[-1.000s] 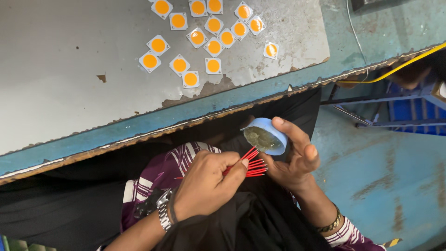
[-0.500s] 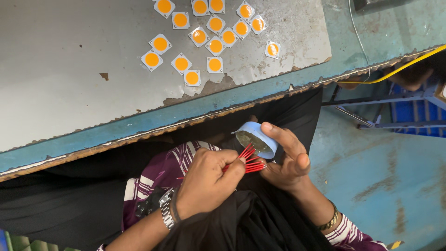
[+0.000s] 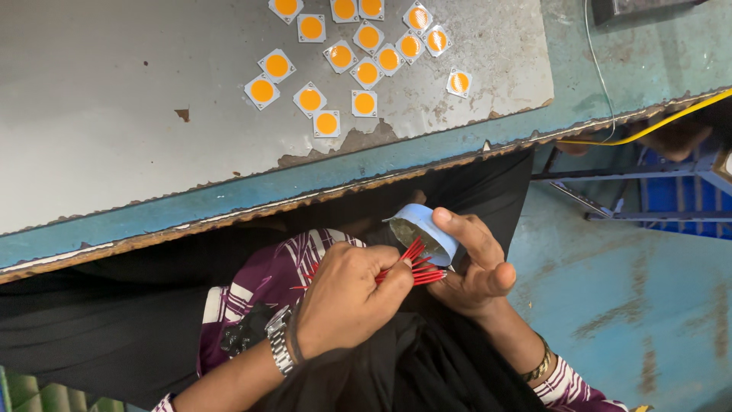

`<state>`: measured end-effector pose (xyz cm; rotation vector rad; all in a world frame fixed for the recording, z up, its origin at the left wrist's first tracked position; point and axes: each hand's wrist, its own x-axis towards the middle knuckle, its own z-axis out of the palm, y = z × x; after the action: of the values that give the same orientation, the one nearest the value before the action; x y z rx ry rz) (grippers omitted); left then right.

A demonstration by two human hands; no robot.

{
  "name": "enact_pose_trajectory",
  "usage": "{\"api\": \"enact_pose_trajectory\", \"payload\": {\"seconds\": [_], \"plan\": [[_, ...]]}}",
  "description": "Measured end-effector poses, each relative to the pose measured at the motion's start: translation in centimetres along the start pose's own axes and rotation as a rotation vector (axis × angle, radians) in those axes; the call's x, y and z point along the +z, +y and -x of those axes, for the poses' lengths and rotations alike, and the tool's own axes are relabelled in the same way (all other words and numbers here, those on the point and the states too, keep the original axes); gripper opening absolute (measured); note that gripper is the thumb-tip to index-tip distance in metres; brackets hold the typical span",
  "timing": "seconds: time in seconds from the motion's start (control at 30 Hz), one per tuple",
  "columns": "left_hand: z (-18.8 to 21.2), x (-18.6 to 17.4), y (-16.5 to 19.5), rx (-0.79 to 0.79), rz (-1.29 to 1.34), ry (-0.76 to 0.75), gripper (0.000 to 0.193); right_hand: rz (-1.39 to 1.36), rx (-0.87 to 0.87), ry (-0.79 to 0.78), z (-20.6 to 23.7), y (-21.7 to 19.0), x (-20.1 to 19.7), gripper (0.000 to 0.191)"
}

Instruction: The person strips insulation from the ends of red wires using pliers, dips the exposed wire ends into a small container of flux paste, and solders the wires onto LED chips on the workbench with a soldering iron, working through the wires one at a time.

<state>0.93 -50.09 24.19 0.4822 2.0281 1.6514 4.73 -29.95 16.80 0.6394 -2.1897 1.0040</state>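
My left hand (image 3: pixel 347 297), with a metal watch on its wrist, is closed around a bundle of thin red wires (image 3: pixel 418 265) over my lap. The wire ends fan out to the right and reach the mouth of a small round blue container (image 3: pixel 436 231). My right hand (image 3: pixel 476 268), with a bracelet on its wrist, holds that container between thumb and fingers, tilted so its dull, greenish inside faces left. Both hands are just below the table's front edge.
Several square white chips with orange discs (image 3: pixel 327 123) lie on a grey metal sheet (image 3: pixel 114 114) on the blue-edged table (image 3: pixel 229 200). A yellow cable (image 3: pixel 663 122) runs off the right edge. A blue metal frame (image 3: pixel 671 194) stands on the teal floor at right.
The blue container has tipped from facing up toward me to facing left, and the red wire tips now sit at its mouth. Both hands shifted only slightly.
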Motion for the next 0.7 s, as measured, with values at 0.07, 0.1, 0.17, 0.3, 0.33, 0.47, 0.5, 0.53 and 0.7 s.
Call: {"api": "enact_pose_trajectory", "payload": {"seconds": [0.07, 0.1, 0.17, 0.3, 0.33, 0.47, 0.5, 0.53, 0.7], "plan": [[0.09, 0.01, 0.09, -0.013, -0.006, 0.003, 0.031, -0.003, 0.008, 0.002, 0.07, -0.11, 0.07, 0.137], [0.16, 0.02, 0.14, -0.029, -0.013, 0.002, 0.032, -0.002, 0.008, -0.001, 0.1, -0.17, 0.08, 0.137], [0.2, 0.09, 0.19, -0.036, -0.028, 0.008, 0.033, 0.004, 0.009, -0.008, 0.17, -0.28, 0.03, 0.137], [0.23, 0.23, 0.24, -0.026, -0.048, 0.032, 0.033, 0.02, 0.001, -0.036, 0.31, -0.32, -0.29, 0.137], [0.24, 0.25, 0.25, -0.03, -0.049, 0.037, 0.033, 0.023, -0.004, -0.045, 0.34, -0.29, -0.38, 0.137], [0.27, 0.26, 0.29, -0.022, -0.048, 0.041, 0.033, -0.006, -0.019, -0.066, 0.54, -0.07, -0.62, 0.136], [0.29, 0.29, 0.3, -0.038, -0.049, 0.038, 0.033, -0.017, -0.019, -0.061, 0.6, -0.02, -0.63, 0.136], [0.3, 0.3, 0.31, -0.053, -0.049, 0.036, 0.033, -0.027, -0.019, -0.056, 0.67, 0.04, -0.62, 0.136], [0.3, 0.34, 0.15, -0.045, -0.04, 0.018, 0.034, -0.047, -0.014, -0.078, 0.97, 0.14, -0.81, 0.137]]}}
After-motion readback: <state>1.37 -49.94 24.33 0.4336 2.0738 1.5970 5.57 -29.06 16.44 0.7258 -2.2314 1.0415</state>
